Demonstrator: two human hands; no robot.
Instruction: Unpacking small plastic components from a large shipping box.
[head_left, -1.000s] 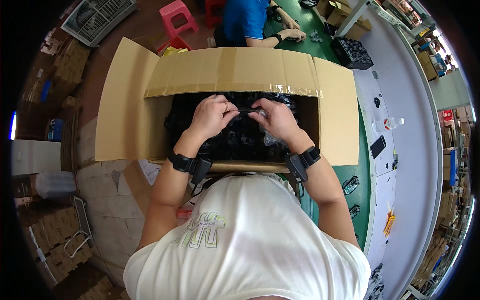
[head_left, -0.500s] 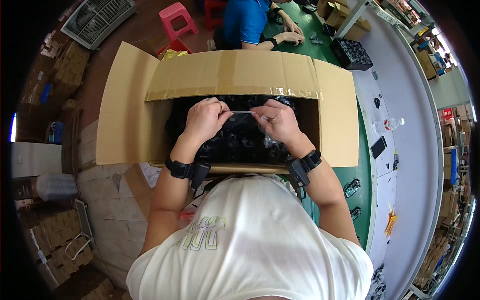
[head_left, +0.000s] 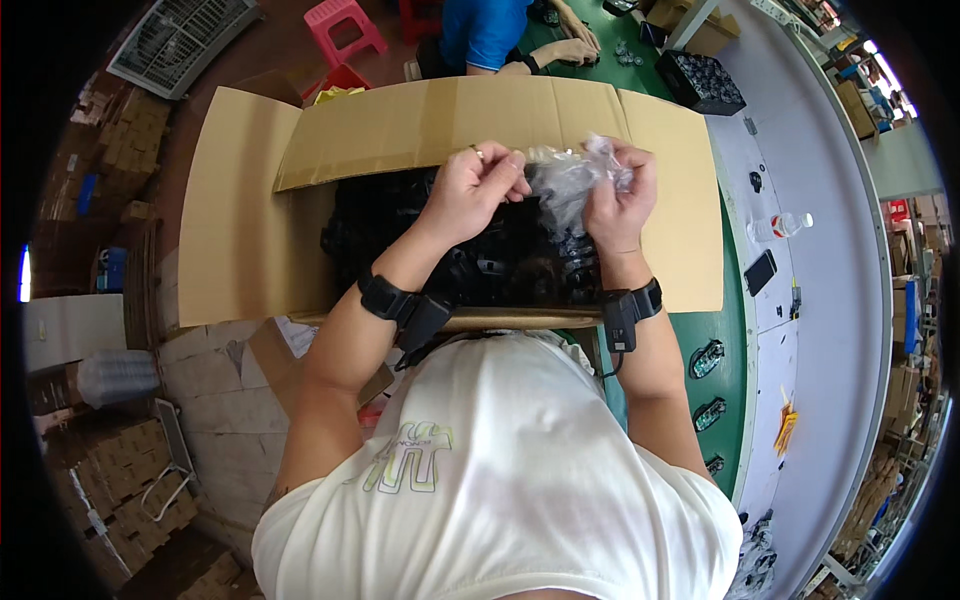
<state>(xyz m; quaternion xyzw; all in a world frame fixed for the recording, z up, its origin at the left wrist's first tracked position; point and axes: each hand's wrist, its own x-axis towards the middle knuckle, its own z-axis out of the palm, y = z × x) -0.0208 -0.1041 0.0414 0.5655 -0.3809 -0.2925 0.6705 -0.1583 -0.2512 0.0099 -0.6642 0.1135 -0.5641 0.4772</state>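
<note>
A crumpled clear plastic bag hangs over the right part of an opened cardboard box. My right hand is closed on it, gathering the film between thumb and fingers. Beside its left edge my left hand is closed in a pinch, a ring on one finger; whether film is caught in its fingertips cannot be made out. Beneath both hands, the box holds many black objects packed together, their kind unclear.
Right of the box runs a green tabletop bearing small black devices. Against the wall lie a phone and a plastic bottle. A co-worker in a blue shirt works beyond the box, near a pink stool.
Both hands have risen and moved farther from me. The bag, stretched as a thin strip between them before, now spreads out crumpled at my right hand. The hands are farther apart.
</note>
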